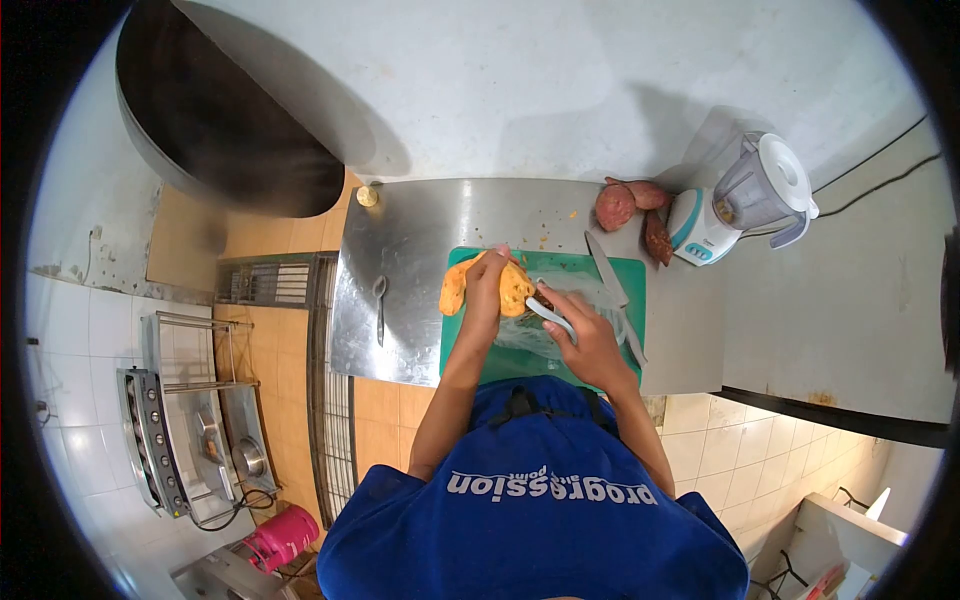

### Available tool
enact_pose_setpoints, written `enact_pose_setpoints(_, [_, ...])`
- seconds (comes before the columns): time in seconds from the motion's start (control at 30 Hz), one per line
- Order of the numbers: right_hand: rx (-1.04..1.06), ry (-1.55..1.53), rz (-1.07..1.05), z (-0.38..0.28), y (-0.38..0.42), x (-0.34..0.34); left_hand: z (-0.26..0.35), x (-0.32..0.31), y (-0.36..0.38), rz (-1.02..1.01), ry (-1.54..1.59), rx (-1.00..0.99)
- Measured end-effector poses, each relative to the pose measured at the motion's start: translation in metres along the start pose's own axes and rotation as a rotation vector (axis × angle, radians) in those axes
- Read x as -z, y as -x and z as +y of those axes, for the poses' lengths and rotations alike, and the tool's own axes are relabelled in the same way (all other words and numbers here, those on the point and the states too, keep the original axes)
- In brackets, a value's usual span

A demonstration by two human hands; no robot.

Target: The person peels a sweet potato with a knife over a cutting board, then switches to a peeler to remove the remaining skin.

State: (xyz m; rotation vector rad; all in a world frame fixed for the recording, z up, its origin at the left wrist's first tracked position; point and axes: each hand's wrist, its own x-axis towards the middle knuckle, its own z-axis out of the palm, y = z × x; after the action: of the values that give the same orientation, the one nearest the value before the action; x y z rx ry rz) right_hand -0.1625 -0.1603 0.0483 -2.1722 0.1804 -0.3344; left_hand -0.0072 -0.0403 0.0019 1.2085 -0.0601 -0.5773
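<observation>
My left hand (485,287) is closed around a peeled orange sweet potato (515,291), whose flesh shows on both sides of my fingers. Against its right end, my right hand (585,335) grips a peeler (550,316) by its pale grey handle; my fingers partly hide the blade. Beneath both hands lies a green cutting board (462,352). A crumpled clear plastic bag (545,342) and some dark peelings are on it. Along the board's right side rest a knife (606,268) and a second blade (632,338).
Unpeeled sweet potatoes (616,208) sit at the back right beside a blender (735,205). On the left of the steel table (410,230) are a spoon (380,310) and a small yellowish item (368,196). Orange scraps dot the steel behind the board. A pink gas cylinder (282,537) stands lower left.
</observation>
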Motion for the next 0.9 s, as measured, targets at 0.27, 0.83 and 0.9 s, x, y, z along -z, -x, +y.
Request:
enact_pose_setpoints(0.27, [0.001, 0.346, -0.057, -0.004, 0.002, -0.005, 0.000, 0.000, -0.002, 0.104, -0.054, -0.171])
enact_pose_setpoints(0.83, [-0.004, 0.324, -0.021, -0.006, 0.002, -0.006, 0.014, 0.000, 0.003, -0.005, -0.229, -0.251])
enact_pose_setpoints(0.9, [-0.039, 0.428, -0.108, 0.007, 0.010, -0.015, 0.026, -0.009, 0.009, 0.004, -0.037, -0.185])
